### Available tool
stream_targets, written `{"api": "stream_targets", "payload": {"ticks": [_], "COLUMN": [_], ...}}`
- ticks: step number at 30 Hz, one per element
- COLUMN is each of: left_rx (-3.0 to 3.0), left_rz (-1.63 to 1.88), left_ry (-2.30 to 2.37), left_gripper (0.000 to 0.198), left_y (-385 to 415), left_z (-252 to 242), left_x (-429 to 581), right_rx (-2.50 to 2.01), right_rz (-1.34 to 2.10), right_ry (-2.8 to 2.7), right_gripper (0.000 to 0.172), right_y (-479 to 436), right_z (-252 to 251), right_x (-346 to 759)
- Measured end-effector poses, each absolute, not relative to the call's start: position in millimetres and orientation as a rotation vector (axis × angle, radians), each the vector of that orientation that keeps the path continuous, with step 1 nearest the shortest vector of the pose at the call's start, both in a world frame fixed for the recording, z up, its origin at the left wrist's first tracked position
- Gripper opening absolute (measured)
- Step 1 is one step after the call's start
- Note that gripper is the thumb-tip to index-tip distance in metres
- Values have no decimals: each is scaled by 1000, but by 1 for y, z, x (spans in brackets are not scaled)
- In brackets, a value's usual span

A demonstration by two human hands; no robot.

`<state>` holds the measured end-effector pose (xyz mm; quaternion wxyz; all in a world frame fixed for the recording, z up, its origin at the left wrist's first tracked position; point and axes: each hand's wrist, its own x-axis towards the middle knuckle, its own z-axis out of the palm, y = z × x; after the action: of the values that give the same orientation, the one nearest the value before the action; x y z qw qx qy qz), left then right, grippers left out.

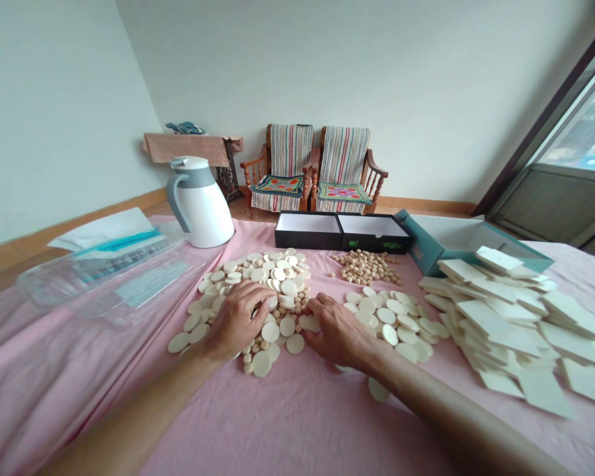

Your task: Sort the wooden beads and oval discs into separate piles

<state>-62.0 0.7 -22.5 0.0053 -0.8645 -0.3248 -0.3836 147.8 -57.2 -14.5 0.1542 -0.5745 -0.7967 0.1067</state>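
Observation:
My left hand [242, 316] rests on the left pile of pale wooden discs [277, 272], its fingers curled down and thumb drawn in. What those fingers hold, if anything, is hidden. Between the thumb and fingers of my right hand [338, 329] is a wooden disc [308, 322], at the right edge of that pile. Small round wooden beads [301, 305] lie mixed among the discs between my hands, and several more beads sit near my left wrist. Just beyond my right hand spreads a second group of wooden discs [396, 316]. One disc [378, 389] lies partly under my right forearm.
A bead heap [367, 266] lies before two black open boxes [307, 239]. At right are a teal box [429, 248] and stacked pale square boards [496, 317]. A white-grey jug [203, 205] and clear plastic packaging [104, 264] stand left on the pink cloth [258, 423].

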Motion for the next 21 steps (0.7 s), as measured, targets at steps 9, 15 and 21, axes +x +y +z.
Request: {"api": "stream_targets", "payload": {"ticks": [9,15,21], "left_rx": [-2702,-2710,-2735], "left_rz": [-1211,-1216,-1205], "left_ry": [-991,-980,-951], "left_gripper": [16,17,18], "left_y": [0,-2,-5], "left_z": [-21,-22,-19], "left_x": [-63,-62,-59], "right_rx": [-1787,-1803,-1563], "right_rz": [385,416,431], "right_ry": [-2406,-2519,-2362], "right_gripper": [20,24,18], "right_y": [-56,-71,-39], "right_z": [34,56,26], "right_x": [220,269,215]}}
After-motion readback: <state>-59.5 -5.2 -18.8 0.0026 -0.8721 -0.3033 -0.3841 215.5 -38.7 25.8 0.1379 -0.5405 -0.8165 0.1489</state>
